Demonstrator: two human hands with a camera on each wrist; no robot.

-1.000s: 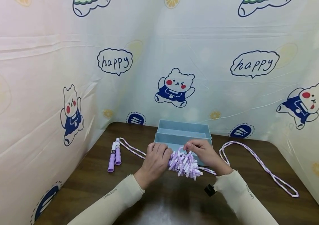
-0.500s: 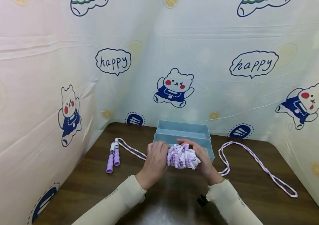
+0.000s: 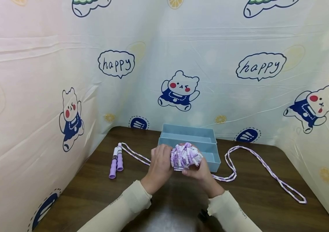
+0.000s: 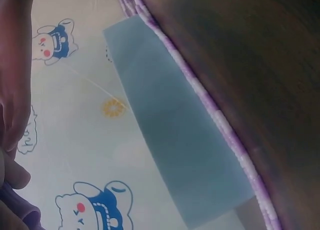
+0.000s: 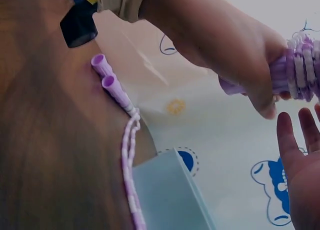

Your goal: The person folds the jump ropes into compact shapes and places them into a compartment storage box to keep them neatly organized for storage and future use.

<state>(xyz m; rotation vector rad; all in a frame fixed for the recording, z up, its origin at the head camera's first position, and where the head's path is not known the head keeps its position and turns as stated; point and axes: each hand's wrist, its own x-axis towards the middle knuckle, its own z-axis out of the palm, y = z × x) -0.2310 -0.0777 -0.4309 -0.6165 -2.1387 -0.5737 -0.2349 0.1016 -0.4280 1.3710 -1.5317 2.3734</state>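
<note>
My left hand grips the purple handles of a jump rope, raised above the table. Its white and lilac beaded cord is wound into a thick bundle around them. In the right wrist view, a flared handle end sticks out of the left fist, and the coils sit beyond it. My right hand is at the bundle's right side, thumb apart from the fingers. Its fingers are fairly straight, close beside the coils, in the right wrist view. The bundle covers part of that hand in the head view.
A second jump rope lies on the brown table, its two purple handles at the left. Its doubled cord runs in front of a pale blue two-part box and loops at the right. A patterned curtain surrounds the table.
The loose cord that hung in loops from the bundle is now wrapped tightly around it. My right hand has gone from above the bundle, around its far side, to its right and lower side.
</note>
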